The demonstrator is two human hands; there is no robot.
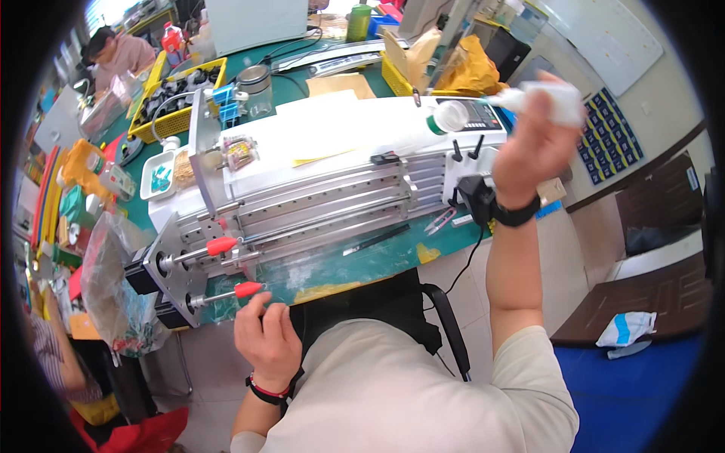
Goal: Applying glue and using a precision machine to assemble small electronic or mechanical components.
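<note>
My right hand (521, 155) is raised at the right, closed round a white squeeze bottle (560, 103) with a narrow nozzle pointing left; both are slightly blurred. My left hand (266, 340) is at the bench's front edge, its fingers curled and the fingertips close to a red cone tip (247, 289) on a metal shaft. Whatever is between those fingers is too small to make out. A second red cone tip (220, 245) sits behind it. Both shafts come from the end plate of a metal rail machine (325, 215). A clear cup (451, 115) rests near the control panel (479, 115).
Scissors (439, 221) and a dark thin tool (376, 240) lie on the green mat. A white tray (157, 175) holds small teal parts. Behind are a yellow basket (177, 106) of black parts and a glass jar (257, 89). Another person (124, 59) sits far left.
</note>
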